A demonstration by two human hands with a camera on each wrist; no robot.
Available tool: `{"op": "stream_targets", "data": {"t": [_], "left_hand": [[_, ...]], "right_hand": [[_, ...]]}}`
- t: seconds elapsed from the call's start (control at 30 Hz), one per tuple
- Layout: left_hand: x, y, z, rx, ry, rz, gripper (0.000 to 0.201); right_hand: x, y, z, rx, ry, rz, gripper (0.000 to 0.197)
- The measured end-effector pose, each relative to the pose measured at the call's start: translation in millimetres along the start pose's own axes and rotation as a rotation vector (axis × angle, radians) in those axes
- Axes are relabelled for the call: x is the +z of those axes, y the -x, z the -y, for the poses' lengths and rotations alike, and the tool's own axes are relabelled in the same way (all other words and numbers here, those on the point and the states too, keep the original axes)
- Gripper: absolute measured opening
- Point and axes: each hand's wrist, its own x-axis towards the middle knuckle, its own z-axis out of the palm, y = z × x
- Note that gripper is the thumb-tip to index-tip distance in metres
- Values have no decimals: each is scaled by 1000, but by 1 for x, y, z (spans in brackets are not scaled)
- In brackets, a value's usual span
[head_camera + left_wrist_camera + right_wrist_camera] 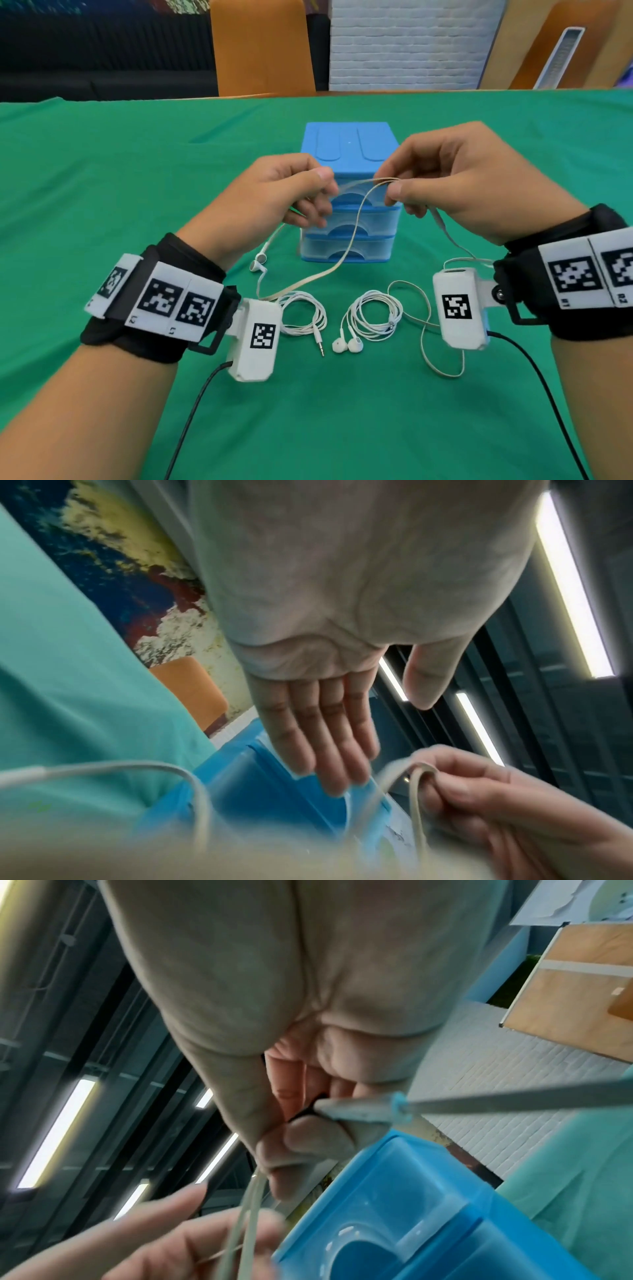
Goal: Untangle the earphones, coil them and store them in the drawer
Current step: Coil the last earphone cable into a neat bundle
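Note:
A cream flat-cable earphone [356, 219] is stretched between both hands above the green table. My left hand [329, 186] holds one end of a doubled strand with thumb over curled fingers, and the two earbuds [258, 262] dangle below it. In the left wrist view its thumb stands clear of the fingers [329, 750]. My right hand [390, 188] pinches the folded cable [416, 775] between thumb and fingertips [274, 1150]. The inline remote [438, 221] hangs under it. Behind the hands stands the blue three-drawer unit [349, 147], all drawers shut.
Two white earphones lie coiled on the cloth near me, one on the left [305, 315] and one on the right [373, 317]. A slack loop of the cream cable [442, 342] rests by the right wrist. An orange chair [260, 48] stands beyond the far edge.

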Motion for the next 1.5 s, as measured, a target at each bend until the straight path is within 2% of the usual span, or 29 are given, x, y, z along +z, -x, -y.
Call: {"op": "stream_targets", "data": {"t": [0.1,0.23,0.53,0.73,0.8,0.9,0.93,1.0,1.07,1.13,1.23,1.3,1.4,1.5], "left_hand": [[12,0,-3,-3,-57,73,42],[24,5,-7,7,117,110,33],[-8,-1,0,55,177,-123,29],[-28,0,2,73,240,-189,26],[-26,2,0,55,279,-151,26],[-14,3,-5,29,329,-78,27],[-9,3,-7,28,336,-59,26],[-3,3,-10,38,344,-19,25],[0,4,-14,46,353,14,24],[2,4,-18,58,358,31,24],[6,6,-21,81,346,45,24],[7,6,-22,89,337,52,24],[6,8,-25,83,343,48,23],[2,9,-25,44,355,49,30]], "right_hand": [[8,-1,6,-66,25,2,10],[16,-2,9,-134,21,-38,10],[-15,-5,-11,-108,151,-586,7],[-28,-3,-29,-9,238,-753,10],[-30,-3,-33,61,333,-724,10],[-31,0,-32,199,489,-575,14],[-31,0,-29,195,510,-541,19],[-29,0,-16,78,466,-532,29],[-25,0,2,-91,294,-509,32],[-18,3,19,-196,130,-361,31],[3,5,33,-171,205,-73,41],[18,3,30,-166,272,14,45],[29,-2,23,-152,193,29,25],[21,-4,21,-95,93,-63,20]]}}
